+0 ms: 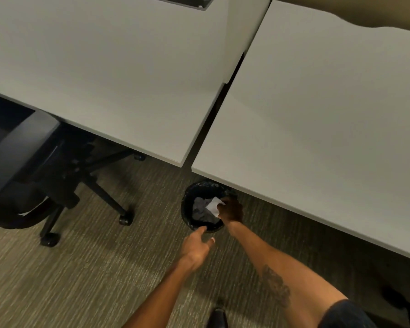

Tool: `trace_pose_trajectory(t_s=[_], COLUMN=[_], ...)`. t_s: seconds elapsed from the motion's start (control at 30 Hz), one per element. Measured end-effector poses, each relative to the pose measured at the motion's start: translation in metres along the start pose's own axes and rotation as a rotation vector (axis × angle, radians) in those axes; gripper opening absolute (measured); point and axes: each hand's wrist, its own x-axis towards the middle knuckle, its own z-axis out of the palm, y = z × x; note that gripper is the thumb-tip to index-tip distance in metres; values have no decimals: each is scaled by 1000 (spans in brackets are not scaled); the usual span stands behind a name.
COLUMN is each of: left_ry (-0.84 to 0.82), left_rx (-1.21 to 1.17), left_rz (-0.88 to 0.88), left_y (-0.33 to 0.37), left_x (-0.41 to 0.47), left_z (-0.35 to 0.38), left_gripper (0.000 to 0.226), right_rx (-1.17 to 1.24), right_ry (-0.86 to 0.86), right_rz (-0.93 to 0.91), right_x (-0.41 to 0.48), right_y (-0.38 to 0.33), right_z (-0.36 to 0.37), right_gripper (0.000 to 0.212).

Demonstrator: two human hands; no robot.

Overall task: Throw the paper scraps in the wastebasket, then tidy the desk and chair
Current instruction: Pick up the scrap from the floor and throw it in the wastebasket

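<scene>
Paper scrap (214, 205), white and creased, sits pinched in the right hand (231, 210) directly over the round black wastebasket (187, 210). Its glossy liner holds grey crumpled paper (200, 210). Just beside the near rim, the left hand (195, 247) hangs loose, fingers spread, grasping nothing. Smooth pale desks (128, 79) flank ribbed carpet (81, 268); a dark wheeled chair (33, 162) stands left.
</scene>
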Motion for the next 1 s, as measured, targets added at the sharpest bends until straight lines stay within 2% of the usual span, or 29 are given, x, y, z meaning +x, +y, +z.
trace_pose_trajectory(t_s=[0.13,0.3,0.6,0.87,1.0], left_ry=[3,6,1,-1,-4], left_rx=[19,24,73,152,199], left_rz=[-6,-12,26,98,123], left_y=[-1,1,15,43,53], left_x=[7,6,-6,-31,-47], left_z=[-8,-10,-4,17,33], left_gripper=[56,57,57,57,58], right_rx=[124,130,-18,75,117], right_ry=[-51,32,-16,-11,-55], right_rz=[39,37,-3,-24,49], right_x=[4,-4,-44,-86,-108], right_y=[-4,3,14,35,49], right_z=[0,-1,-24,-53,-72], right_gripper=[38,34,39,29,29])
